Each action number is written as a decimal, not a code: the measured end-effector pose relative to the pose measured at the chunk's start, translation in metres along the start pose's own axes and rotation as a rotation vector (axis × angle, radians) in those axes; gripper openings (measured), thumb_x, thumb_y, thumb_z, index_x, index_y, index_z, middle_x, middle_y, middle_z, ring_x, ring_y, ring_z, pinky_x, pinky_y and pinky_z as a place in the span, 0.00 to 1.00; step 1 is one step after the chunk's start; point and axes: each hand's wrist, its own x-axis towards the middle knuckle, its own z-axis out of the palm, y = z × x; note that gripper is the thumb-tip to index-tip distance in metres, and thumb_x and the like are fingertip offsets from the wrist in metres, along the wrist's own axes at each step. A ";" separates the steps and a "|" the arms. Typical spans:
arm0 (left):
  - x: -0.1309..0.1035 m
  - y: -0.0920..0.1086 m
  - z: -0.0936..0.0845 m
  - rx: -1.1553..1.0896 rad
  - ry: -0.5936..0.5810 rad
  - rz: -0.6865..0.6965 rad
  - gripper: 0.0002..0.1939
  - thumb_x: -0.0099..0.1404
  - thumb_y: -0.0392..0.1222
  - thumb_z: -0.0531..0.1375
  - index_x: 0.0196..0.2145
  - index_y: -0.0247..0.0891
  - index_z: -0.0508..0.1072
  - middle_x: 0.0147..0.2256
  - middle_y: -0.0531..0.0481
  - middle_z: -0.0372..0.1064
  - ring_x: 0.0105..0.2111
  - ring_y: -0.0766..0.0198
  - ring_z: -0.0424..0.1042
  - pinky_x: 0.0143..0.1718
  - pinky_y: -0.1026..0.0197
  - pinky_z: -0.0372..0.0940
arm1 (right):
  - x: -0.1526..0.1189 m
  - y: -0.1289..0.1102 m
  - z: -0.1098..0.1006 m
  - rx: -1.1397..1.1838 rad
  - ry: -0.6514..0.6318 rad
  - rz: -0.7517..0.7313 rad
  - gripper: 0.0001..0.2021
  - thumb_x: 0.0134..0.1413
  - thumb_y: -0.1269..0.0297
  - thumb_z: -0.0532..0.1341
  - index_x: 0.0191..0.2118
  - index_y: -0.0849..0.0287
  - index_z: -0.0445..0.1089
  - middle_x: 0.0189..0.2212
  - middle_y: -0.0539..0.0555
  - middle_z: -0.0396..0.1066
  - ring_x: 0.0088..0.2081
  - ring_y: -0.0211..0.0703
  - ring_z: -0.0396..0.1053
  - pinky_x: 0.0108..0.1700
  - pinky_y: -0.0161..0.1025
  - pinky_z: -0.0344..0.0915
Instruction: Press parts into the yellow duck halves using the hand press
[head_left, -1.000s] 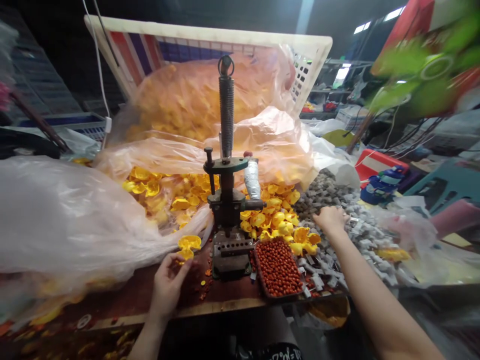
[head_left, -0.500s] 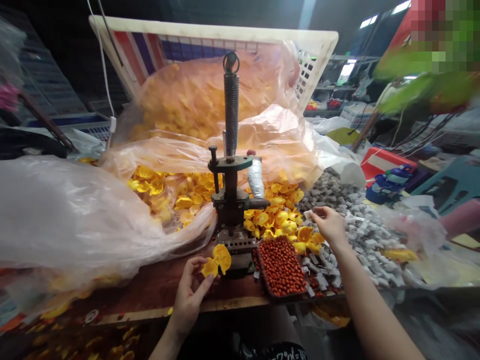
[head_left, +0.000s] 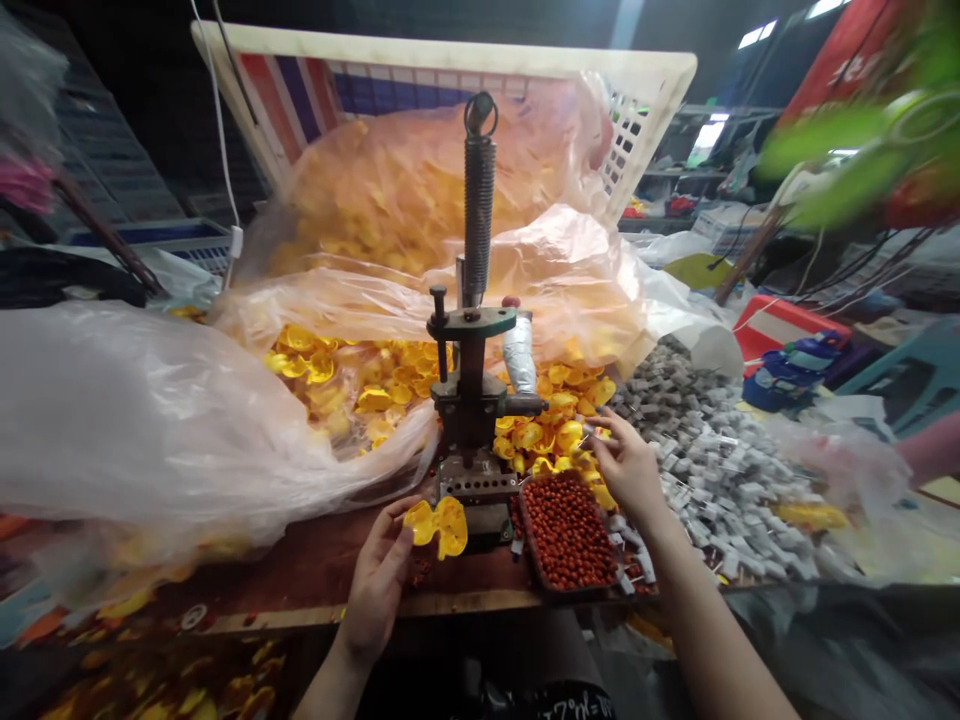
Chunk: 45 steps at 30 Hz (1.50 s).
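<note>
My left hand (head_left: 381, 575) pinches a yellow plastic piece (head_left: 450, 527) made of two joined cup-like halves, in front of the base of a dark metal hand press (head_left: 471, 400). Above the yellow pieces (head_left: 551, 430) right of the press, my right hand (head_left: 626, 465) has its fingers closed on a small grey-white piece (head_left: 598, 430), partly hidden by the fingers. Below and left of that hand sits a tray of small red beads (head_left: 568, 530). Many grey-white pieces with metal pins (head_left: 705, 470) lie heaped to its right.
A white crate (head_left: 450, 55) behind the press holds a big clear bag (head_left: 420, 190) of yellow pieces. Plastic sheeting (head_left: 150, 420) spreads over the left side. A blurred green fan (head_left: 847, 170) and a blue bottle (head_left: 795, 370) are at the right.
My right hand has moved left, from the edge of the grey heap toward the press, with the small piece. The yellow piece in my left hand has turned slightly. The view has shifted a little.
</note>
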 end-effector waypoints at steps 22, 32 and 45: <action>0.015 0.010 0.012 0.113 -0.161 -0.038 0.25 0.57 0.56 0.61 0.45 0.35 0.75 0.38 0.42 0.75 0.33 0.56 0.73 0.33 0.60 0.65 | -0.125 -0.061 0.085 -0.033 -0.448 -0.493 0.12 0.57 0.67 0.59 0.44 0.47 0.74 0.45 0.55 0.70 0.47 0.49 0.67 0.45 0.47 0.68; 0.018 -0.003 0.013 -0.191 0.057 -0.399 0.19 0.62 0.53 0.58 0.39 0.33 0.76 0.36 0.42 0.76 0.31 0.58 0.75 0.32 0.59 0.70 | -0.121 -0.068 0.083 0.387 -0.756 -0.216 0.17 0.56 0.70 0.60 0.49 0.44 0.72 0.59 0.54 0.56 0.44 0.40 0.72 0.47 0.39 0.72; 0.000 -0.007 0.012 0.310 -0.188 0.079 0.22 0.50 0.41 0.69 0.45 0.42 0.75 0.48 0.45 0.71 0.49 0.54 0.70 0.52 0.58 0.63 | -0.111 -0.061 0.071 0.251 -0.547 -0.146 0.26 0.52 0.74 0.57 0.58 0.51 0.63 0.45 0.55 0.70 0.44 0.43 0.71 0.44 0.38 0.70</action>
